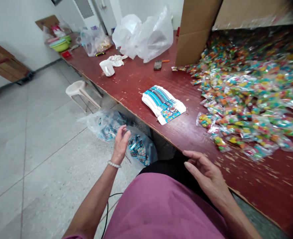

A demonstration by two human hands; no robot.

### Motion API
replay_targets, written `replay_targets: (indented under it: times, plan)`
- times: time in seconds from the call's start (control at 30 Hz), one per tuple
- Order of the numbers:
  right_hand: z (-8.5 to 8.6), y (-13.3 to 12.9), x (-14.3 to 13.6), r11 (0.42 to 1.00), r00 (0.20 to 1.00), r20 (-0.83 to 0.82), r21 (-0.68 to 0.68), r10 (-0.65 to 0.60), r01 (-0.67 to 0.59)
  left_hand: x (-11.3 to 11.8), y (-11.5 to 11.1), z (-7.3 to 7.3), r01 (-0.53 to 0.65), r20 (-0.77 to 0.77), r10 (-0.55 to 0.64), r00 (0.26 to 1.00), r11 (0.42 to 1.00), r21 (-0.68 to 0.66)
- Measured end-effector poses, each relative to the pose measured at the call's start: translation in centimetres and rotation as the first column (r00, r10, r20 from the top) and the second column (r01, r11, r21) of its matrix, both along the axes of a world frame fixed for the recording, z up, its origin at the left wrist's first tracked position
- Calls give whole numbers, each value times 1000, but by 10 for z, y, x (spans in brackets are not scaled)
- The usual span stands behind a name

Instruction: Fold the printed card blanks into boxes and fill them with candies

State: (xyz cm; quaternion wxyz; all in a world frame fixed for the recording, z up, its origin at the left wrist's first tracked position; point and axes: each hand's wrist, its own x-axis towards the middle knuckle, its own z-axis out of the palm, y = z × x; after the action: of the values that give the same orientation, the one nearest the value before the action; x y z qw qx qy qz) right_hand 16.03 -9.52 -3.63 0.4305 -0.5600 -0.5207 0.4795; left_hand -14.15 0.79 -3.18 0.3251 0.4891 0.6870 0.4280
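Observation:
My left hand hovers over a clear plastic bag of small printed packets on the floor, its fingers apart and nothing in them. At the table's front edge, my right hand is held with thumb and fingers parted, also holding nothing. A fanned stack of flat blue printed cartons lies on the red table, beyond both hands. To the right of it spreads a large heap of clear candy packets, filled with colourful pieces.
An open cardboard box stands behind the candy heap. Along the table are a white mug, a small dark device and crumpled plastic bags. A white stool and another filled bag are on the floor.

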Motion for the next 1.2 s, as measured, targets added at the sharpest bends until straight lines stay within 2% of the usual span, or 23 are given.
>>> replay_targets:
  times: [0.03, 0.1, 0.13, 0.2, 0.23, 0.3, 0.4, 0.5, 0.6, 0.7, 0.8, 0.87, 0.93, 0.97, 1.0, 1.07, 1.13, 1.17, 1.2]
  plan:
    - [-1, 0, 0, 1000, 1000, 6, -15, -3, 3, 5, 6, 2, 26, -47, -24, 999, 999, 39]
    - [-1, 1, -1, 999, 1000, 21, -37, 0, 1, 29, 18, 9, 168, -229, -133, 964, 976, 140]
    - [-1, 2, -2, 999, 1000, 22, -45, 7, -6, 46, 24, 14, 273, -365, -192, 911, 944, 183]
    - [1, 3, -4, 998, 1000, 10, -64, 27, -27, 82, 37, 22, 448, -613, -253, 748, 874, 186]
    - [2, 4, -5, 997, 1000, -2, -75, 31, -31, 98, 43, 26, 478, -704, -248, 666, 866, 147]
    - [4, 5, -4, 995, 999, -34, -95, 14, -17, 121, 57, 30, 462, -823, -234, 517, 886, 38]
    - [8, 6, -3, 991, 996, -86, -130, -31, 20, 133, 71, 27, 426, -895, -239, 376, 903, -63]
    - [11, 6, -2, 989, 990, -127, -145, -55, 36, 129, 79, 23, 437, -905, -229, 358, 898, -54]
    - [14, 11, -3, 989, 984, -158, -140, -79, 56, 126, 80, 23, 430, -868, -205, 452, 903, 11]
    - [17, 22, -6, 973, 946, -253, -160, -202, 165, 127, 66, 27, 451, -760, -201, 618, 882, 134]
    - [20, 35, -7, 926, 840, -391, -182, -376, 330, 131, 29, 30, 489, -554, -337, 761, 859, 150]
    - [23, 41, -5, 925, 789, -485, -165, -377, 341, 133, -2, 31, 531, -360, -477, 802, 845, 62]
    - [28, 43, -2, 951, 775, -555, -130, -304, 280, 133, -26, 34, 584, -21, -585, 811, 811, -29]
    - [31, 41, 0, 964, 780, -570, -113, -260, 239, 132, -34, 36, 631, 205, -607, 768, 771, -81]
    - [34, 39, 1, 975, 792, -569, -99, -220, 199, 132, -38, 39, 695, 421, -596, 683, 708, -125]
    - [42, 33, 3, 990, 835, -531, -90, -142, 112, 131, -40, 46, 838, 724, -517, 457, 523, -156]
    - [48, 27, 1, 994, 871, -488, -105, -59, 9, 131, -38, 51, 932, 853, -450, 266, 346, -108]
    - [51, 25, 0, 992, 877, -480, -120, -19, -44, 132, -38, 52, 951, 881, -426, 205, 300, -76]
    - [53, 23, -2, 987, 877, -480, -132, 16, -90, 133, -38, 52, 956, 897, -407, 170, 289, -50]
